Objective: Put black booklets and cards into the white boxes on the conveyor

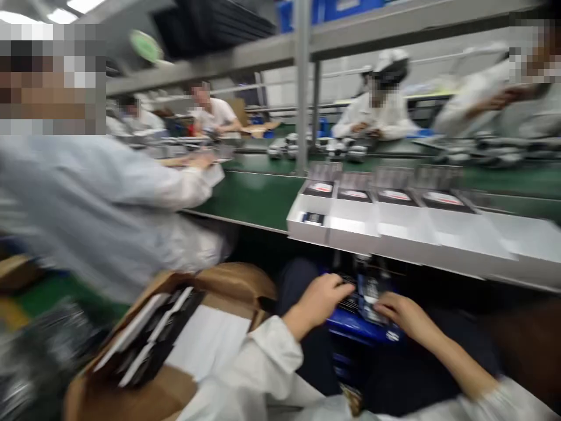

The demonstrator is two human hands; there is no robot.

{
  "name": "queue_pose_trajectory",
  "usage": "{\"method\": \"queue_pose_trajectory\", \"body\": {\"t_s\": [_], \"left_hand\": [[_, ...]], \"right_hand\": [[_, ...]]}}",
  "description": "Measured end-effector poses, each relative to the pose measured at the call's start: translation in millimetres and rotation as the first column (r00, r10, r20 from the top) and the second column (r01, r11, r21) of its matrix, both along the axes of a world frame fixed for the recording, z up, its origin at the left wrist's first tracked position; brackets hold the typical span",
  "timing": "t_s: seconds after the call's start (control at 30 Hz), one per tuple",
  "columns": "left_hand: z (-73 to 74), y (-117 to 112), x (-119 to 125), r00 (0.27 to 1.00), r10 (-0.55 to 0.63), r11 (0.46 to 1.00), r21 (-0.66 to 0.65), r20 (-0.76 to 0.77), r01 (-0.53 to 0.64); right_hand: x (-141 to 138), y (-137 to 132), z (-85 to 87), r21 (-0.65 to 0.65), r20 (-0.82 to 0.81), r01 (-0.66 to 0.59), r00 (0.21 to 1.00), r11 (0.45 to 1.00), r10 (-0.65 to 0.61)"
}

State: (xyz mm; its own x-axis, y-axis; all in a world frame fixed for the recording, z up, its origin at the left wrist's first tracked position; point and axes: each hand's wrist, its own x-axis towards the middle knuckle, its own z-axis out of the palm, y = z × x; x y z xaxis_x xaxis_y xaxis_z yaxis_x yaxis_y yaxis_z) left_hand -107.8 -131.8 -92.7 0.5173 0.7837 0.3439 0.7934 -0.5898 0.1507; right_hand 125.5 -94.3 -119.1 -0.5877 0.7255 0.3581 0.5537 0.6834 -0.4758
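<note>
Down at my lap, my left hand [322, 298] reaches in from the left, its fingers bent at some small dark printed pieces [349, 300]. My right hand [405, 316] comes from the other side, thumb and fingers closed at the edge of a shiny silver-and-blue packet [371, 297]. Blur hides exactly what the left fingertips hold. Both hands are over a blue bin [357, 327] between my knees, below the bench edge. In front stands a row of open white boxes [405, 248]; the leftmost contains a small dark-blue printed piece [312, 218].
An open brown carton [236, 280] with black and white flat pieces is at my left. Beside it a co-worker in a pale coat [100, 193] works at the green bench [258, 196]. A metal post [302, 88] rises behind the boxes. Other people sit across the bench.
</note>
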Motion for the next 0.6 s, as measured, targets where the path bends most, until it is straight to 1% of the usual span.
{"method": "queue_pose_trajectory", "body": {"t_s": [0.03, 0.07, 0.1, 0.13, 0.17, 0.2, 0.23, 0.27, 0.3, 0.33, 0.37, 0.4, 0.43, 0.47, 0.5, 0.53, 0.57, 0.6], "left_hand": [[-1.1, 5, -1, 0.998, -0.028, 1.000, -0.004, 0.048, 0.028], [-0.1, 10, -1, 0.994, -0.078, 0.997, -0.014, 0.080, 0.079], [3.7, 14, 0, 0.984, -0.125, 0.992, -0.002, 0.124, 0.127], [10.8, 16, 3, 0.969, -0.174, 0.985, 0.027, 0.175, 0.172], [21.0, 18, 6, 0.947, -0.216, 0.976, 0.074, 0.237, 0.205], [33.5, 19, 10, 0.919, -0.248, 0.967, 0.139, 0.306, 0.214], [47.3, 20, 13, 0.889, -0.261, 0.958, 0.214, 0.376, 0.191], [60.9, 23, 15, 0.860, -0.256, 0.947, 0.292, 0.441, 0.131], [72.9, 26, 15, 0.834, -0.233, 0.931, 0.363, 0.501, 0.042], [81.7, 30, 13, 0.807, -0.198, 0.907, 0.416, 0.556, -0.064], [86.1, 35, 9, 0.781, -0.158, 0.880, 0.446, 0.604, -0.167], [85.4, 40, 5, 0.761, -0.114, 0.861, 0.446, 0.639, -0.246], [79.3, 44, 0, 0.757, -0.072, 0.866, 0.418, 0.649, -0.276], [68.1, 47, -4, 0.780, -0.039, 0.896, 0.366, 0.625, -0.249], [53.0, 48, -7, 0.827, -0.018, 0.940, 0.291, 0.562, -0.177], [35.2, 47, -8, 0.887, -0.017, 0.978, 0.191, 0.462, -0.081], [16.5, 44, -8, 0.941, -0.033, 0.997, 0.076, 0.337, 0.008], [-1.5, 41, -6, 0.978, -0.056, 0.997, -0.036, 0.203, 0.065]], "right_hand": [[13, 0, 5.7, -0.073, 0.008, 0.068, 0.998, 0.995, -0.068], [21, -1, 15.1, -0.114, -0.010, 0.152, 0.988, 0.982, -0.154], [24, -5, 27.5, -0.132, -0.038, 0.219, 0.974, 0.967, -0.225], [21, -10, 41.9, -0.118, -0.070, 0.273, 0.957, 0.955, -0.282], [14, -17, 57.3, -0.087, -0.094, 0.282, 0.952, 0.955, -0.290], [5, -23, 72.8, -0.041, -0.107, 0.260, 0.959, 0.965, -0.263], [-5, -27, 87.8, 0.026, -0.112, 0.226, 0.969, 0.974, -0.221], [-15, -28, 102.0, 0.107, -0.112, 0.194, 0.977, 0.975, -0.182], [-23, -25, 115.2, 0.195, -0.114, 0.181, 0.980, 0.964, -0.161], [-31, -16, 127.2, 0.277, -0.119, 0.191, 0.979, 0.942, -0.163], [-37, -3, 137.6, 0.342, -0.125, 0.216, 0.975, 0.914, -0.183], [-41, 14, 145.8, 0.388, -0.119, 0.237, 0.971, 0.891, -0.206], [-44, 31, 151.3, 0.413, -0.097, 0.243, 0.970, 0.878, -0.223], [-46, 48, 153.2, 0.427, -0.061, 0.227, 0.973, 0.875, -0.222], [-46, 62, 151.3, 0.433, -0.023, 0.190, 0.979, 0.881, -0.200], [-44, 71, 145.3, 0.435, 0.003, 0.151, 0.986, 0.888, -0.169], [-41, 74, 135.4, 0.434, 0.015, 0.115, 0.991, 0.894, -0.134], [-36, 71, 121.9, 0.427, 0.020, 0.089, 0.994, 0.900, -0.108]]}}
